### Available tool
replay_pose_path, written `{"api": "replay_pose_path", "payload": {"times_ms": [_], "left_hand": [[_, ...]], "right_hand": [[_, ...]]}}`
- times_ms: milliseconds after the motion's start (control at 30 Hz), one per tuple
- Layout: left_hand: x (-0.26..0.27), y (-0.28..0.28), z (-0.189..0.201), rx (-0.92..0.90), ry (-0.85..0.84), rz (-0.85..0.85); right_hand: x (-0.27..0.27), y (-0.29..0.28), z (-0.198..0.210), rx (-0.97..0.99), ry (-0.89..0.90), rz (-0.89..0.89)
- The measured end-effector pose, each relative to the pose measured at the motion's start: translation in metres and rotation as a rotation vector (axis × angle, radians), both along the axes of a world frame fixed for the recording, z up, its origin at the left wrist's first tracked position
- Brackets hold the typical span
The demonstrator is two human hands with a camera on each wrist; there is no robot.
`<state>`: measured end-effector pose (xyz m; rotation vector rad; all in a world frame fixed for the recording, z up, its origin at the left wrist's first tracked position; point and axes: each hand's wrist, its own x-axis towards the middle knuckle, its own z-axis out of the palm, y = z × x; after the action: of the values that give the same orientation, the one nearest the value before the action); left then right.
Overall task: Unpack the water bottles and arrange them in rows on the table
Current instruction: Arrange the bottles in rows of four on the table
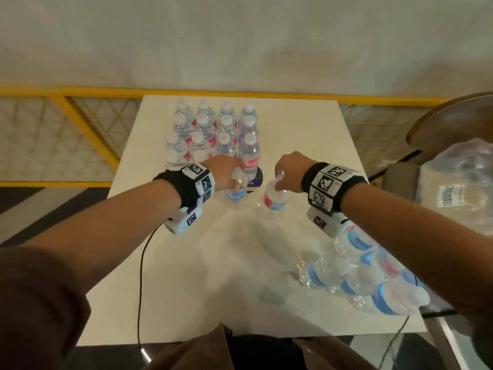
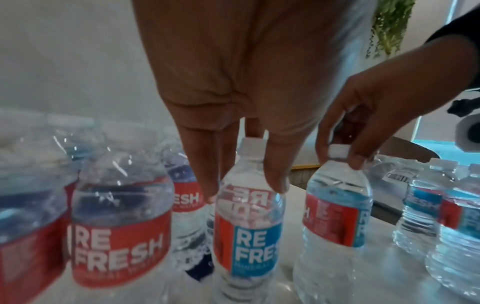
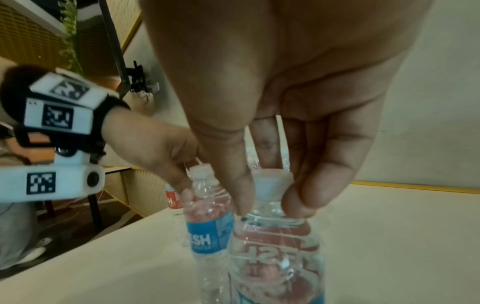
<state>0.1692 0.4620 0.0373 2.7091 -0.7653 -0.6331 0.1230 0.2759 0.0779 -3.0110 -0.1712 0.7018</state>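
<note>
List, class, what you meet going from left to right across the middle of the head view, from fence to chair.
Yellow fence → left hand → its bottle → right hand's bottle → right hand → wooden chair.

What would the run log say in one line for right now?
left hand: holds bottle by neck | right hand: holds second bottle by cap | both beside standing rows | pack: still waiting
</note>
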Motion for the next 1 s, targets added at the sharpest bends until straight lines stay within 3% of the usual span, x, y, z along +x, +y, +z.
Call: {"api": "replay_pose_path", "payload": {"times_ms": [300, 467, 733, 1000], "left_hand": [[0.021, 0.017, 0.020, 0.186, -0.101, -0.126], [0.020, 0.011, 0.018, 0.212, -0.161, -0.071], [0.024, 0.009, 0.025, 0.146, -0.093, -0.174], [0.029, 0.009, 0.023, 0.169, -0.142, -0.065]], "right_hand": [[0.022, 0.020, 0.000, -0.013, 0.022, 0.167], [0.022, 0.021, -0.001, -0.071, -0.013, 0.099], [0.014, 0.019, -0.009, -0.027, 0.009, 0.094], [0.019, 0.020, -0.007, -0.042, -0.001, 0.040]]}}
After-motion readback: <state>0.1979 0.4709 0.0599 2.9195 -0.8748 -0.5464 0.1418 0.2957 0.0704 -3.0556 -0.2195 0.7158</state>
